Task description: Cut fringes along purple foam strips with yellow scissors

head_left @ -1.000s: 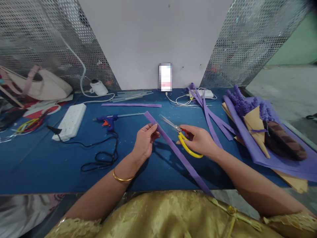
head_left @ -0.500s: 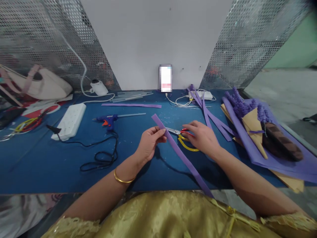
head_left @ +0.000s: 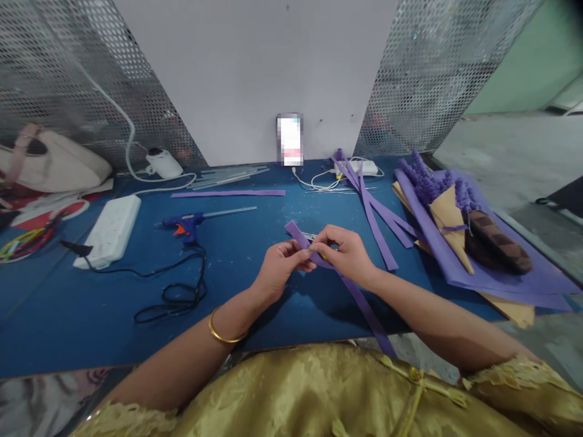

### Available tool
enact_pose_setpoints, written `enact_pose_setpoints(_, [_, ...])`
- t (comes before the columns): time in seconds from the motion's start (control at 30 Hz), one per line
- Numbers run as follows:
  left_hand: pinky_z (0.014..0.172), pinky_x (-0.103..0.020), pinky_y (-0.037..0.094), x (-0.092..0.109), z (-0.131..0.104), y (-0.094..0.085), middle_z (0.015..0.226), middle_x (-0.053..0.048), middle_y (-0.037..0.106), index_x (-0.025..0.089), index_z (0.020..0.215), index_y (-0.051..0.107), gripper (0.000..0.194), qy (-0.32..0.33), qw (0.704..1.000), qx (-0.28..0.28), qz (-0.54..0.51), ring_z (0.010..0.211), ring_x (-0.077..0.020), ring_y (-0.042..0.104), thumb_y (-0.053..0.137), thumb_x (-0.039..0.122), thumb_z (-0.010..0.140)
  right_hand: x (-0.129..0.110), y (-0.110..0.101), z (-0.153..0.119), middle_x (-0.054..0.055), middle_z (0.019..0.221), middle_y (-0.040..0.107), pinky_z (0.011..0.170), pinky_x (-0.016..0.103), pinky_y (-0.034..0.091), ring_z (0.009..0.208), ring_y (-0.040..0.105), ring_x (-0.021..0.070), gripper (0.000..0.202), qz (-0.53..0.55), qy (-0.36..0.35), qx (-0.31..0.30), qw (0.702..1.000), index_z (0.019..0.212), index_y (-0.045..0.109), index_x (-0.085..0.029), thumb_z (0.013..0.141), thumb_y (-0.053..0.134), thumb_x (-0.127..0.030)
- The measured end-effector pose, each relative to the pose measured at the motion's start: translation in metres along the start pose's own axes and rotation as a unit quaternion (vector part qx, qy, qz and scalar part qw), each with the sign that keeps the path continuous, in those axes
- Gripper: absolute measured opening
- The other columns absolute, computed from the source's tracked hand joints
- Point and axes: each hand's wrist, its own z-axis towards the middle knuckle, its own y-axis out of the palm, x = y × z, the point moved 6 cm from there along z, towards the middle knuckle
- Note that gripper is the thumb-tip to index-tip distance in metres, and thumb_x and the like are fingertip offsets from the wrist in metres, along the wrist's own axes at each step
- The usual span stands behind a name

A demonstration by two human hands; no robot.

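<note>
Both my hands meet over the middle of the blue table (head_left: 68, 303). My left hand (head_left: 277, 271) pinches a long purple paper strip (head_left: 359, 303) near its far end. My right hand (head_left: 344, 255) grips the same strip just beside the left fingers. The strip runs diagonally back toward my lap. The scissors (head_left: 310, 235) lie on the table behind my hands, only a bit of blade showing.
A blue glue gun (head_left: 184, 223) with a black cord, a white power strip (head_left: 109, 229) and glue sticks (head_left: 232, 176) lie to the left. More purple strips (head_left: 378, 218) and a purple bouquet (head_left: 450, 212) sit right. A phone (head_left: 289, 139) leans on the back wall.
My right hand laid the yellow-handled scissors on the table and moved left onto the strip. My left hand kept its hold. The view shifted slightly right.
</note>
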Motion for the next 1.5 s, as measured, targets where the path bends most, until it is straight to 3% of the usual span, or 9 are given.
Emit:
enact_pose_setpoints(0.3, [0.059,-0.025,0.052,0.004,0.003,-0.007,0.062,-0.002,0.068,0.013,0.07,0.07,0.029,-0.005,0.999,0.037,-0.034,0.056,-0.0125,0.064,0.088,0.034,0.061,0.035,-0.047,0.011,0.0,0.063,0.052,0.068,0.032,0.041,0.068,0.052,0.0182,0.034,-0.077,0.093,0.114,0.986,0.067,0.049,-0.023,0.096,0.049,-0.04])
enact_pose_setpoints(0.4, [0.059,-0.025,0.051,0.007,0.003,-0.011,0.061,-0.001,0.067,0.014,0.069,0.069,0.029,0.0,0.998,0.053,-0.045,0.054,-0.0115,0.062,0.088,0.033,0.06,0.048,-0.061,0.017,0.008,0.1,0.067,0.081,0.039,0.046,0.095,0.06,0.0263,0.027,-0.063,0.123,0.123,0.983,0.103,0.06,-0.02,0.083,0.066,-0.037])
enact_pose_setpoints(0.47, [0.059,-0.025,0.051,0.008,0.004,-0.013,0.061,-0.001,0.067,0.014,0.07,0.069,0.028,0.006,0.997,0.064,-0.048,0.054,-0.0112,0.062,0.088,0.033,0.06,0.048,-0.051,0.018,0.011,0.112,0.068,0.083,0.041,0.049,0.103,0.063,0.0278,0.039,-0.022,0.132,0.063,0.989,0.117,0.059,-0.019,0.084,0.065,-0.038])
enact_pose_setpoints(0.63, [0.054,-0.023,0.048,0.009,0.004,-0.015,0.062,-0.001,0.067,0.015,0.074,0.07,0.027,0.02,0.996,0.08,-0.033,0.056,-0.012,0.06,0.085,0.035,0.064,0.026,0.017,-0.005,-0.001,0.064,0.069,0.053,0.027,0.053,0.052,0.066,0.0155,0.025,0.11,0.159,-0.202,0.96,0.077,0.066,-0.02,0.088,0.059,-0.041])
enact_pose_setpoints(0.77, [0.047,-0.023,0.04,0.007,0.002,-0.013,0.057,-0.003,0.067,0.013,0.069,0.074,0.026,0.022,0.997,0.079,0.005,0.051,-0.0128,0.056,0.09,0.03,0.057,0.02,0.036,-0.017,-0.003,0.055,0.061,0.038,0.021,0.042,0.036,0.052,0.0089,0.031,0.153,0.203,-0.259,0.932,0.076,0.06,-0.018,0.092,0.051,-0.043])
enact_pose_setpoints(0.9, [0.048,-0.022,0.038,0.015,0.005,-0.03,0.053,-0.002,0.064,0.012,0.065,0.075,0.026,0.048,0.988,0.144,-0.005,0.049,-0.0109,0.053,0.089,0.033,0.058,0.024,0.024,-0.015,-0.004,0.055,0.059,0.041,0.022,0.045,0.039,0.051,0.009,0.03,0.178,0.228,-0.298,0.909,0.076,0.064,-0.017,0.089,0.055,-0.043])
enact_pose_setpoints(1.17, [0.051,-0.018,0.039,0.055,0.01,-0.085,0.061,0.005,0.06,0.018,0.074,0.069,0.035,0.146,0.945,0.28,-0.089,0.055,-0.0068,0.054,0.087,0.045,0.058,0.041,-0.03,0.006,-0.003,0.056,0.058,0.046,0.022,0.042,0.045,0.05,0.0093,0.03,0.132,0.212,-0.229,0.941,0.069,0.063,-0.018,0.084,0.064,-0.044])
enact_pose_setpoints(1.4, [0.05,-0.022,0.04,0.036,0.01,-0.051,0.061,-0.004,0.067,0.011,0.074,0.076,0.043,0.094,0.976,0.191,-0.045,0.055,-0.0112,0.057,0.093,0.042,0.05,0.036,-0.02,0.005,-0.003,0.059,0.061,0.046,0.022,0.039,0.043,0.049,0.0085,0.027,0.079,0.179,-0.203,0.959,0.071,0.064,-0.019,0.086,0.06,-0.042])
enact_pose_setpoints(1.5, [0.051,-0.021,0.04,0.033,0.01,-0.053,0.057,-0.004,0.066,0.01,0.071,0.076,0.039,0.095,0.973,0.207,-0.034,0.053,-0.0104,0.056,0.093,0.039,0.051,0.038,-0.024,0.006,-0.003,0.06,0.063,0.046,0.023,0.039,0.043,0.05,0.0088,0.026,0.063,0.178,-0.197,0.962,0.073,0.065,-0.018,0.086,0.06,-0.041])
